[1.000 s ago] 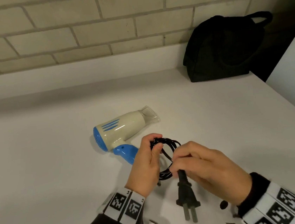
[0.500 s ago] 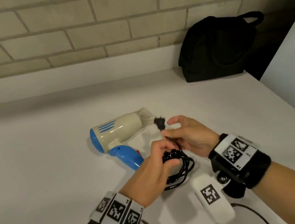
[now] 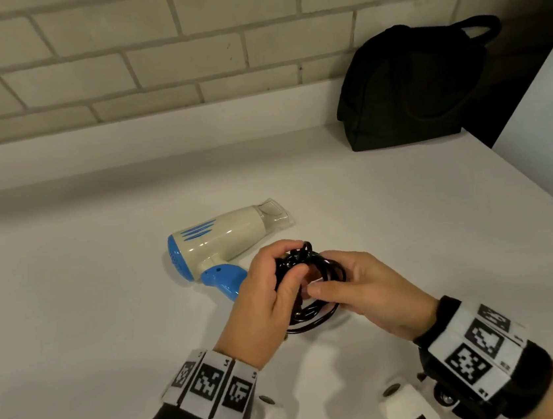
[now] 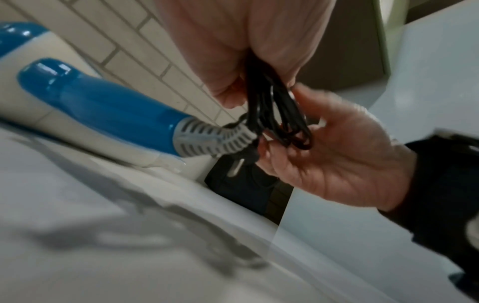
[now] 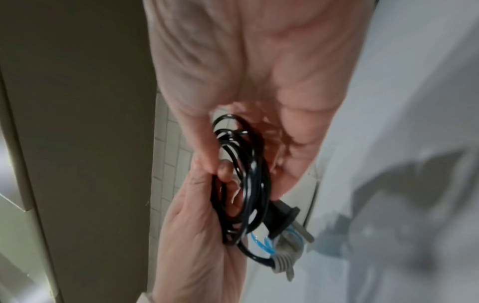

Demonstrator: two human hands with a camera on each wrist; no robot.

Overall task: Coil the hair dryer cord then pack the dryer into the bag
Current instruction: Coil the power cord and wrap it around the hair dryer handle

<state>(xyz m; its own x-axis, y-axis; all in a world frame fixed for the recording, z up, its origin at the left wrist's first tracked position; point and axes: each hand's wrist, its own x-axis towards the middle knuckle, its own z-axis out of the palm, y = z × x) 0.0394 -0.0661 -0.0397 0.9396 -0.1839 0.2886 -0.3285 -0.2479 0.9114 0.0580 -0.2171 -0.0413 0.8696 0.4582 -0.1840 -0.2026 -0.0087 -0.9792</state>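
The cream and blue hair dryer lies on its side on the white counter, nozzle pointing right. Its black cord is gathered in a small coil just right of the blue handle. My left hand grips the coil's left side, thumb over the loops. My right hand holds the right side, thumb on top and fingers beneath. In the right wrist view the plug sticks out below the coil. The black bag stands at the back right against the wall.
A brick wall with a low white ledge runs along the back. The counter's right edge runs diagonally, with a dark gap behind the bag. The grey strain relief bends where the cord leaves the handle.
My right hand carried the plug end up toward the nozzle and then back round the coil. Both hands now meet at the coil, and the plug sits against the loops.
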